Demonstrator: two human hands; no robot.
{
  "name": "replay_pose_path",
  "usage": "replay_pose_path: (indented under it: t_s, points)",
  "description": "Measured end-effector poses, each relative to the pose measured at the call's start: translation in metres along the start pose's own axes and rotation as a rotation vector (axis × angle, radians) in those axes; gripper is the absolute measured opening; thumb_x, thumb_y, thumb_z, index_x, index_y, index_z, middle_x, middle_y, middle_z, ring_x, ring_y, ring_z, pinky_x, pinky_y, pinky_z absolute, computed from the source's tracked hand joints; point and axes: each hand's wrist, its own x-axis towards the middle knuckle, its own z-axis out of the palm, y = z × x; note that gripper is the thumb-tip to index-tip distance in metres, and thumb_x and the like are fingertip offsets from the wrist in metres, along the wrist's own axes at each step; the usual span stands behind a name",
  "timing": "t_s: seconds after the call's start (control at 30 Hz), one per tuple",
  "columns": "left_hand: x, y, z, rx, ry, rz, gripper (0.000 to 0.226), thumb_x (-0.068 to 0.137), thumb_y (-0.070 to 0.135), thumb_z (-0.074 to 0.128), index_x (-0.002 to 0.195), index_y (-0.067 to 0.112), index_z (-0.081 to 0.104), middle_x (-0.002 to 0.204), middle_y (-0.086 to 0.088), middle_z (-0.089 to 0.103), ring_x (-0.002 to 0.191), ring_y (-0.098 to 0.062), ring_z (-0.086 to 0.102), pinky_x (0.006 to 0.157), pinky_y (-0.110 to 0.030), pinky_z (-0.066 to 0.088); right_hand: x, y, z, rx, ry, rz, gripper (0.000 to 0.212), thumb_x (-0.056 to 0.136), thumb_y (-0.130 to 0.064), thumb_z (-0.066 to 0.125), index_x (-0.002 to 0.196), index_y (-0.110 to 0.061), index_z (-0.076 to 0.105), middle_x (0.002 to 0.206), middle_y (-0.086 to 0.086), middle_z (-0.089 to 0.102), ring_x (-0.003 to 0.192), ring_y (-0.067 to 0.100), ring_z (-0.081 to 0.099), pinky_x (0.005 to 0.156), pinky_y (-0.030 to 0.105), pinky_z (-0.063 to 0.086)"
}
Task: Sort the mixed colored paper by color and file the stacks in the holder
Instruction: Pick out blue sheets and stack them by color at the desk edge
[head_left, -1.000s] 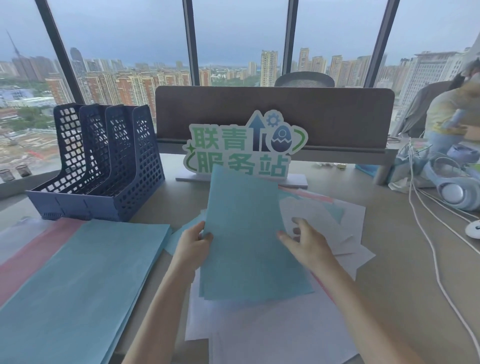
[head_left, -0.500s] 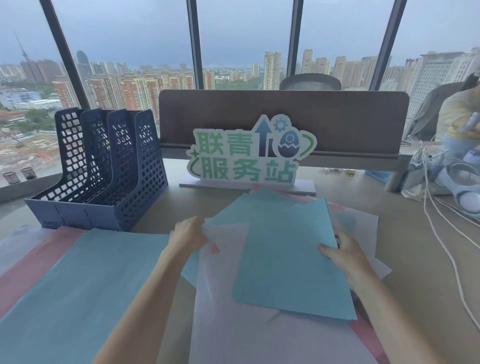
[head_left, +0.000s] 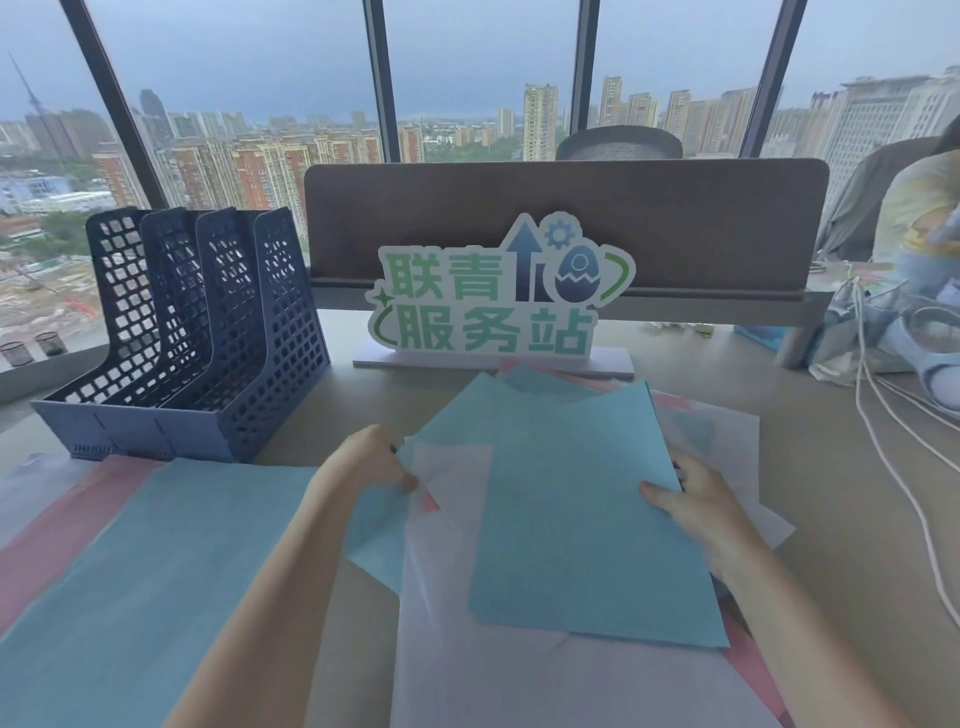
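I see the left hand (head_left: 369, 465) pinching a white sheet (head_left: 452, 467). The right hand (head_left: 696, 506) grips a blue sheet (head_left: 571, 519) by its right edge, thumb on top.

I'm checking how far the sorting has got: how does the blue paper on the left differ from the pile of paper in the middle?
The blue stack on the left is one colour with its edges roughly squared; the middle pile mixes blue, white and pink sheets fanned at different angles. No hand touches the left stack, while the left hand pinches a white sheet in the pile and the right hand grips its top blue sheet. Both lie flat on the desk, outside the holder.
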Motion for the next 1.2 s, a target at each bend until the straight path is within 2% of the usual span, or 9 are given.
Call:
replay_pose_path:
  t_s: [0.33, 0.4, 0.47, 0.53, 0.67, 0.87, 0.97, 1.07, 1.2]
  points:
    - [-0.007, -0.004, -0.022, -0.198, -0.02, 0.025, 0.031, 0.083, 0.039, 0.074, 0.099, 0.016, 0.06, 0.095, 0.0, 0.06, 0.08, -0.019, 0.057, 0.065, -0.024, 0.045, -0.011, -0.005, 0.006, 0.04, -0.024, -0.026, 0.022, 0.09, -0.005, 0.07, 0.106, -0.018, 0.065, 0.102, 0.008, 0.075, 0.083, 0.031, 0.075, 0.08, 0.058, 0.059]
    - [-0.01, -0.001, -0.025, -0.202, -0.059, 0.04, 0.032, 0.089, 0.036, 0.067, 0.109, 0.011, 0.062, 0.106, -0.003, 0.063, 0.094, -0.022, 0.062, 0.08, -0.032, 0.054, -0.011, -0.006, 0.006, 0.031, -0.015, -0.02, 0.02, 0.089, -0.005, 0.07, 0.105, -0.017, 0.065, 0.102, 0.008, 0.074, 0.082, 0.031, 0.075, 0.079, 0.057, 0.06]
    - [-0.016, 0.005, -0.027, -0.166, -0.081, 0.052, 0.038, 0.093, 0.033, 0.063, 0.121, 0.008, 0.06, 0.118, -0.008, 0.064, 0.107, -0.027, 0.062, 0.096, -0.04, 0.052, -0.012, -0.006, 0.007, 0.024, -0.014, -0.016, 0.02, 0.089, -0.006, 0.071, 0.105, -0.016, 0.064, 0.102, 0.009, 0.074, 0.081, 0.031, 0.075, 0.078, 0.057, 0.06]
    - [-0.022, 0.009, -0.032, -0.131, -0.047, 0.069, 0.039, 0.095, 0.029, 0.061, 0.126, 0.007, 0.059, 0.124, -0.008, 0.062, 0.114, -0.028, 0.058, 0.1, -0.038, 0.048, -0.013, -0.007, 0.007, 0.019, -0.011, -0.014, 0.019, 0.089, -0.006, 0.071, 0.104, -0.017, 0.064, 0.101, 0.009, 0.074, 0.08, 0.031, 0.075, 0.078, 0.057, 0.06]
    - [-0.032, 0.012, -0.054, -0.271, 0.042, 0.135, 0.019, 0.095, 0.018, 0.06, 0.111, 0.015, 0.07, 0.111, -0.005, 0.07, 0.101, -0.026, 0.065, 0.095, -0.039, 0.052, -0.016, -0.009, 0.007, 0.002, -0.01, -0.019, 0.019, 0.089, -0.008, 0.071, 0.102, -0.019, 0.063, 0.101, 0.006, 0.074, 0.082, 0.03, 0.075, 0.079, 0.055, 0.06]
    - [-0.059, 0.017, -0.106, -0.35, 0.345, 0.177, 0.017, 0.092, 0.013, 0.057, 0.09, 0.021, 0.073, 0.097, -0.012, 0.071, 0.089, -0.031, 0.069, 0.082, -0.047, 0.059, -0.022, -0.013, 0.009, -0.006, -0.01, -0.016, 0.03, 0.087, -0.006, 0.068, 0.11, -0.023, 0.061, 0.102, 0.005, 0.072, 0.086, 0.028, 0.073, 0.081, 0.049, 0.06]
    - [-0.078, 0.019, -0.126, -0.318, 0.541, 0.181, 0.015, 0.092, 0.013, 0.057, 0.09, 0.019, 0.071, 0.093, -0.014, 0.068, 0.086, -0.034, 0.066, 0.074, -0.043, 0.056, -0.023, -0.015, 0.009, -0.012, -0.002, 0.001, 0.031, 0.087, -0.004, 0.06, 0.112, -0.022, 0.062, 0.1, 0.006, 0.071, 0.088, 0.029, 0.071, 0.081, 0.047, 0.06]
    - [-0.094, 0.021, -0.142, -0.378, 0.685, 0.196, 0.015, 0.093, 0.015, 0.059, 0.099, 0.018, 0.072, 0.095, -0.012, 0.069, 0.087, -0.033, 0.065, 0.078, -0.043, 0.055, -0.02, -0.017, 0.007, 0.031, 0.002, 0.031, 0.029, 0.087, 0.001, 0.058, 0.107, -0.019, 0.064, 0.099, 0.009, 0.072, 0.084, 0.03, 0.072, 0.079, 0.046, 0.059]
    - [-0.105, 0.028, -0.147, -0.535, 0.713, 0.204, 0.014, 0.093, 0.014, 0.061, 0.102, 0.011, 0.071, 0.099, -0.012, 0.071, 0.089, -0.032, 0.067, 0.085, -0.05, 0.057, -0.018, -0.017, 0.007, 0.072, -0.033, 0.047, 0.027, 0.086, 0.004, 0.055, 0.102, -0.013, 0.068, 0.1, 0.017, 0.074, 0.086, 0.036, 0.073, 0.072, 0.038, 0.051]
